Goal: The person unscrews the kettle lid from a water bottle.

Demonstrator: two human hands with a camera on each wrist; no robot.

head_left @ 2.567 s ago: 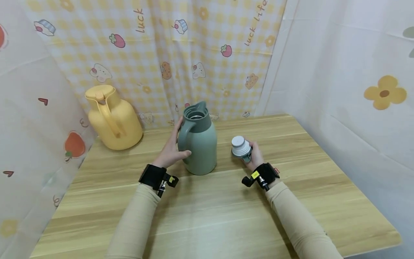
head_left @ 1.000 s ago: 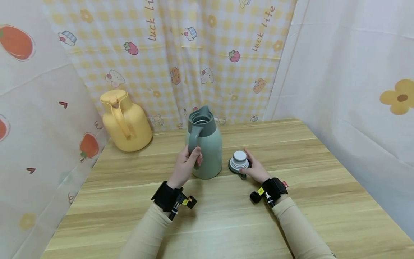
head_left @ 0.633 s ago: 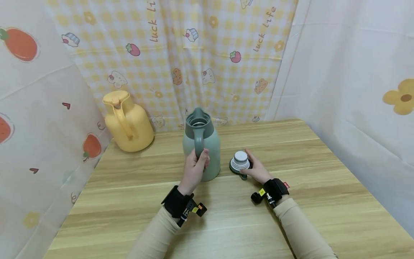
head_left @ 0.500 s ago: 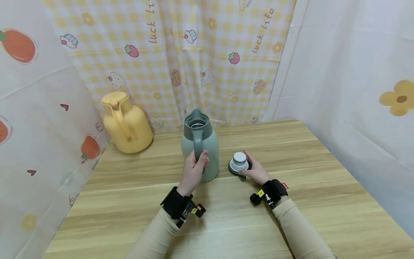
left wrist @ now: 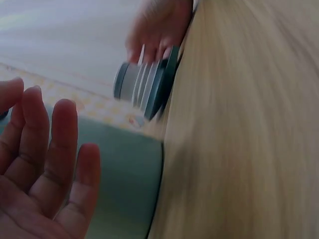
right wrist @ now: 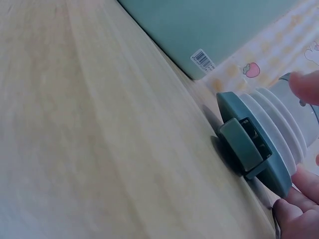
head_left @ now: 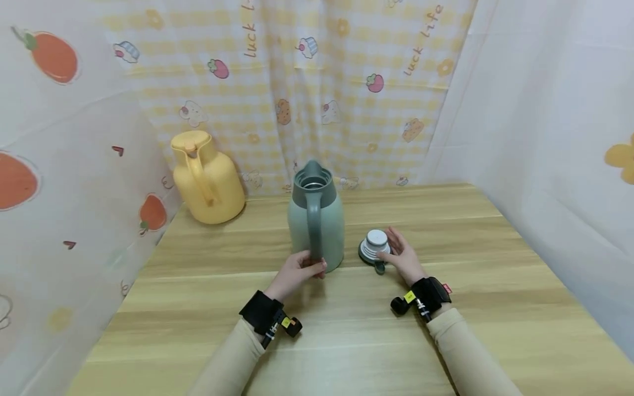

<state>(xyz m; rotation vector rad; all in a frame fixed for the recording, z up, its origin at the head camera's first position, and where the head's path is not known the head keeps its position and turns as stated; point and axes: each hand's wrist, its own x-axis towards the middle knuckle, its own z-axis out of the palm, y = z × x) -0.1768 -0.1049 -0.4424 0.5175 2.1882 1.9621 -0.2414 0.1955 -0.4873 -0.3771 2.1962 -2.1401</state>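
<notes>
A green thermos jug (head_left: 317, 225) stands upright on the table, its mouth uncovered and its dark handle (head_left: 314, 220) facing me. My left hand (head_left: 297, 272) is at the lower end of that handle; in the left wrist view its fingers (left wrist: 62, 134) are loosely extended beside the jug's body. To the jug's right, the lid (head_left: 375, 247) lies upside down on the tabletop, white ribbed plug upward. My right hand (head_left: 405, 261) holds it, thumb against the plug and fingers round the far side. A green press lever (right wrist: 244, 142) shows on the lid's rim in the right wrist view.
A yellow thermos jug (head_left: 210, 181) stands at the table's back left, close to the curtain. The wooden table (head_left: 356, 341) ends at a patterned curtain (head_left: 337, 71) behind and white curtains at both sides.
My right hand has lowered the lid onto the table. The left hand took the green jug's handle, turned it toward me, then slid down and loosened its grip.
</notes>
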